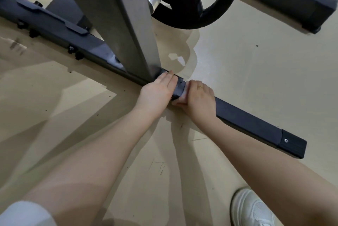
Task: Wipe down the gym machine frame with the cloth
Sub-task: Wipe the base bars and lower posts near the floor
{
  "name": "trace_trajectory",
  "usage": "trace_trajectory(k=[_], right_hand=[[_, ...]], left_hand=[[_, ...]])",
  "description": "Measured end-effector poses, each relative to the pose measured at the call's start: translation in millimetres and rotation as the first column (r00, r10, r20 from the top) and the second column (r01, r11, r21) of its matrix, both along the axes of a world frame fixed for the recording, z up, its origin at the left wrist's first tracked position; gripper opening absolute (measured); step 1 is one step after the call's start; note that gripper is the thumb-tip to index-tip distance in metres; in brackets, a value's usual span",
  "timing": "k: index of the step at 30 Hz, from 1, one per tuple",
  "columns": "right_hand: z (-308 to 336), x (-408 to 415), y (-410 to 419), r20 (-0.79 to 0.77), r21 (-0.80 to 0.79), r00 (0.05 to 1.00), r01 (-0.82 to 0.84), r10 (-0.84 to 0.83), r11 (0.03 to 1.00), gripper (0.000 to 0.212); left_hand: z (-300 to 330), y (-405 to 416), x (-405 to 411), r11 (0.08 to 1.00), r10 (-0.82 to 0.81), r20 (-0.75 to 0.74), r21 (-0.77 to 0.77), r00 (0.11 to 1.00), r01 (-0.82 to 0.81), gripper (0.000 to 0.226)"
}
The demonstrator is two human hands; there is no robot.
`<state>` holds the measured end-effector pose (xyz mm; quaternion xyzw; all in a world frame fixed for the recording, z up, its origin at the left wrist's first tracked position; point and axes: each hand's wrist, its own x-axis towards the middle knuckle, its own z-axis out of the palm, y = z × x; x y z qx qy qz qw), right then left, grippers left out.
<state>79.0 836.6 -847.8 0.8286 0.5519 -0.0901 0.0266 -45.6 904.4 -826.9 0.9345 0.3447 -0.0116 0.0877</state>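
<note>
Together, two hands (157, 88) (199, 96) press one cloth (183, 95) on the frame (243, 118).

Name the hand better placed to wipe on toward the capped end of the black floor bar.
Right. The right hand already grips the white cloth around the black floor bar, on the side facing the end cap. The left hand lies flat by the grey upright, without cloth.

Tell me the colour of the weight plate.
Black: the weight plate shows best in the head view, top centre.
</note>
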Motion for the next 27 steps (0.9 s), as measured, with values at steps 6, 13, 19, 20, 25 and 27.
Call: trace_trajectory(k=[6, 13, 19, 20, 25, 27], right_hand=[[7, 18, -43, 0.142, 0.082, 0.990, -0.018, 0.006, 0.996, 0.058], [2, 2, -4, -0.069, -0.023, 0.997, 0.020, -0.021, 1.000, 0.068], [8, 39, -66, -0.008, 0.116, 1.000, 0.022, -0.021, 0.993, 0.063], [9, 52, -86, 0.013, 0.094, 0.998, 0.053, -0.054, 0.994, 0.063], [8, 52, -87, 0.037, -0.071, 0.984, 0.174, -0.172, 0.982, 0.055], [8, 27, -60, 0.096, -0.026, 0.987, 0.130, -0.127, 0.991, 0.043]], left_hand=[[-3, 2, -3, 0.997, -0.012, 0.025, -0.075, 1.000, 0.014, 0.052], [11, -3, -4, 1.000, -0.010, 0.056, 0.019, 0.998, 0.009, 0.045], [12, -7, 0, 0.995, -0.096, -0.009, 0.040, 0.995, 0.096, 0.043], [15, -7, 2, 0.990, -0.116, -0.050, 0.073, 0.992, 0.119, 0.037], [4, -11, 1, 0.999, 0.009, -0.106, 0.040, 0.994, -0.005, 0.052], [2, -12, 4, 0.998, 0.056, -0.135, 0.034, 0.989, -0.052, 0.054]])
